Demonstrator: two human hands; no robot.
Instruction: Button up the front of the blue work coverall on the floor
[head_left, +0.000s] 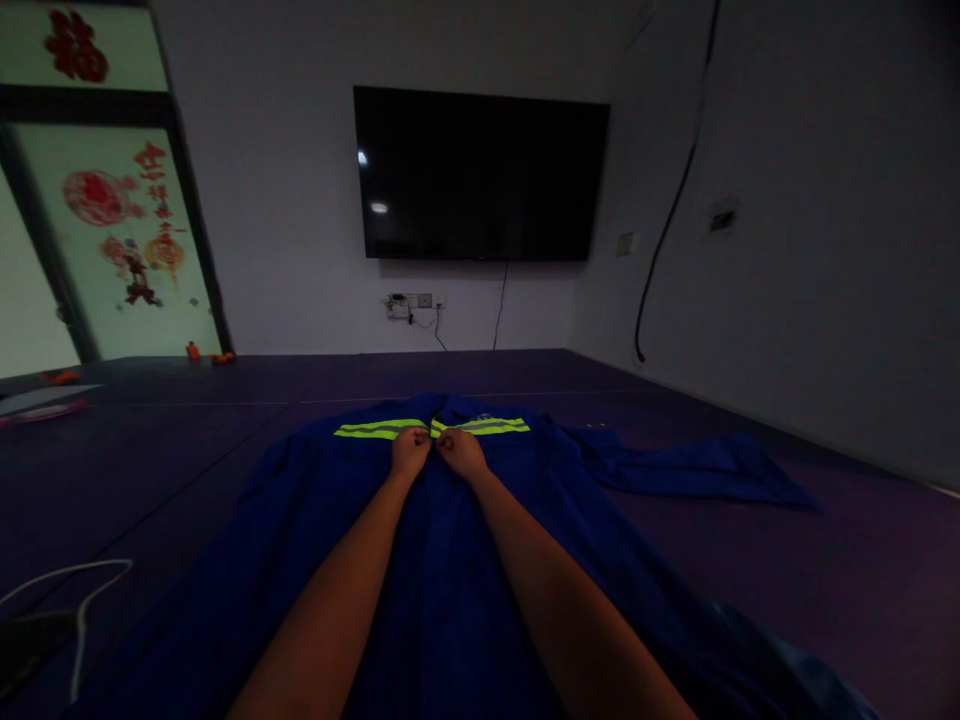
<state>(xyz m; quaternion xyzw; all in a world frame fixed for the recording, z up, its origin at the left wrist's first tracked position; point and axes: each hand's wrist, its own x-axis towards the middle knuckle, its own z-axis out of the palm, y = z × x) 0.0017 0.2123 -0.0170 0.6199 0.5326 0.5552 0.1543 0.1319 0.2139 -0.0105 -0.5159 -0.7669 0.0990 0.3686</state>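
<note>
A blue work jacket (pixel 450 560) with yellow-green and grey reflective strips lies spread out in front of me, one sleeve (pixel 697 470) stretched to the right. At its front opening, level with the chest strip (pixel 491 427), both hands meet. My left hand (pixel 412 450) is closed, its fingers pinching the left edge of the jacket front. Close beside it, my right hand (pixel 461 452) is likewise closed on the cloth, just right of the opening. Whatever small fastening may be between the fingertips is hidden.
The jacket lies on a dark purple mat floor (pixel 195 450). A white cable (pixel 82 590) curls at the lower left, by a dark object. Small orange items (pixel 221 357) stand near the glass door (pixel 127 240). A television (pixel 480 175) hangs on the far wall.
</note>
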